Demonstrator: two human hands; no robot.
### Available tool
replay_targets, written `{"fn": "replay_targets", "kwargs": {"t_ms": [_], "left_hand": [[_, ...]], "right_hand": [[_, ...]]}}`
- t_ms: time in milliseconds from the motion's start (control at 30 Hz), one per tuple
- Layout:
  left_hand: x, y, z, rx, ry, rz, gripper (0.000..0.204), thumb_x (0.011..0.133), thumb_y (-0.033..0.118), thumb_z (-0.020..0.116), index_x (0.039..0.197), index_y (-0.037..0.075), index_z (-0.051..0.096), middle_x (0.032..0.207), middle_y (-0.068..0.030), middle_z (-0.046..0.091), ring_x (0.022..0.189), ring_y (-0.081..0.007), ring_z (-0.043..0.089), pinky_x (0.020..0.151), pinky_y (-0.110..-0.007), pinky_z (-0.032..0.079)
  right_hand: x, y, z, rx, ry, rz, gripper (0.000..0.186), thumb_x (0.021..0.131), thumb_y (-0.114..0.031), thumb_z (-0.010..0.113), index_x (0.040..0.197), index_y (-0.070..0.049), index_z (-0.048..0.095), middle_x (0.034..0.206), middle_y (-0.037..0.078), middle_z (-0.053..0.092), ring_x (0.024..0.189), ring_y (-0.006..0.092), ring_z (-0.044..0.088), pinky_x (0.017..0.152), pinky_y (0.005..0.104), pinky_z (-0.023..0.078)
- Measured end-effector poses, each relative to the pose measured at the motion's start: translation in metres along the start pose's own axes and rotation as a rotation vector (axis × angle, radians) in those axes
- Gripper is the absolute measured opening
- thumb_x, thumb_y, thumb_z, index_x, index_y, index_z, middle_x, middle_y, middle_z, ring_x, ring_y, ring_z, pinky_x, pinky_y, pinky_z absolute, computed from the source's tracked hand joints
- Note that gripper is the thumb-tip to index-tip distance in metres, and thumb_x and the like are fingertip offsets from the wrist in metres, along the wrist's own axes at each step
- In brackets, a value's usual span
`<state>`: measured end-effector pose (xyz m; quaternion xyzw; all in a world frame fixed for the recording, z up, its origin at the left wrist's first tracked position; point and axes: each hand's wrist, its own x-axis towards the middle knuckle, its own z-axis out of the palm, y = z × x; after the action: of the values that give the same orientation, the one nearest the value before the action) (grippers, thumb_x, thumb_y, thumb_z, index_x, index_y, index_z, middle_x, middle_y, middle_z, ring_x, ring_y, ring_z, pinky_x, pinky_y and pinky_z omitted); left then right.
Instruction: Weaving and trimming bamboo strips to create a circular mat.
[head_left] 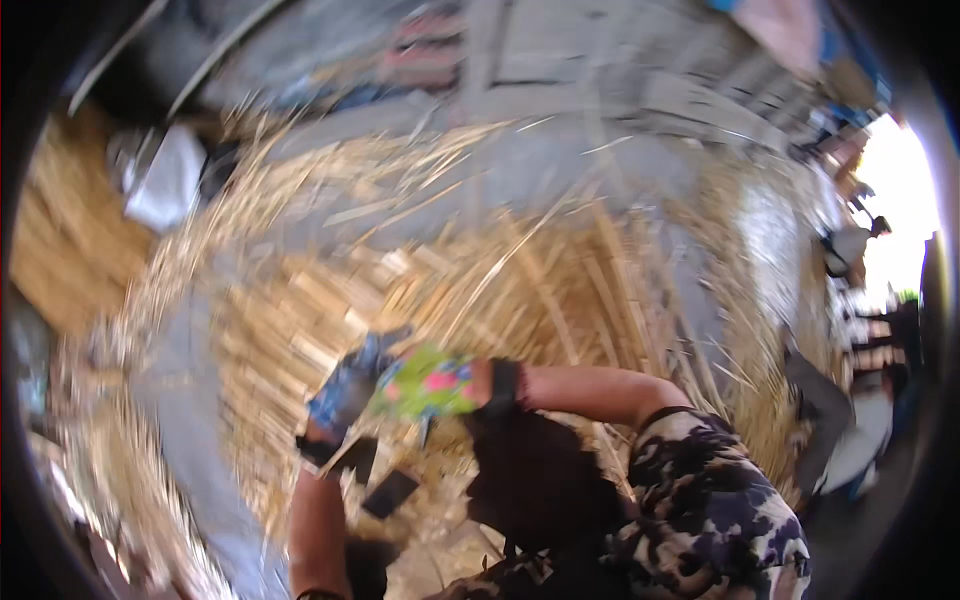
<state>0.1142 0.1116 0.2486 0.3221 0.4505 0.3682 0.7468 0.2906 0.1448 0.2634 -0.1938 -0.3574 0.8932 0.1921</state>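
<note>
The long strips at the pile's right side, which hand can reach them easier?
Probably the right hand: its flowery glove is nearer those long strips. The left hand, in a blue glove, is farther left. Blur hides what either hand grips.

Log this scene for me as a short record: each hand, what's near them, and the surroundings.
Left hand: blue-patterned glove, close beside the right; grip too blurred to tell
Right hand: green floral glove; grip unclear
Near the hands: pale, thin strips lying in a broad heap; a dark flat rectangular thing below them
Sleeve: camouflage-patterned, right arm
Surroundings: grey floor; white object at upper left
</note>
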Motion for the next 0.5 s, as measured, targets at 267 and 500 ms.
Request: {"fn": "replay_targets", "kwargs": {"t_ms": [267,500], "left_hand": [[-0.081,0.109,0.156,0.408,-0.223,0.119,0.054,0.074,0.011,0.055,0.122,0.000,0.033,0.091,-0.0080,0.056,0.077,-0.0123,0.053,0.068,-0.023,0.043],[-0.144,0.142,0.254,0.587,-0.089,0.163,0.046,0.071,0.009,0.062,0.111,-0.001,0.043,0.077,-0.0049,0.055,0.055,-0.0093,0.050,0.049,-0.021,0.042]], "right_hand": [[-0.077,-0.092,0.154,-1.636,-0.392,-0.565,0.032,0.075,-0.020,0.044,0.099,0.000,0.052,0.094,0.015,0.057,0.092,0.0248,0.053,0.083,0.0361,0.040],[-0.176,0.015,0.111,-0.532,-0.299,-0.319,0.033,0.075,-0.020,0.044,0.100,0.000,0.051,0.096,0.015,0.056,0.093,0.0252,0.053,0.083,0.0366,0.040]]}}
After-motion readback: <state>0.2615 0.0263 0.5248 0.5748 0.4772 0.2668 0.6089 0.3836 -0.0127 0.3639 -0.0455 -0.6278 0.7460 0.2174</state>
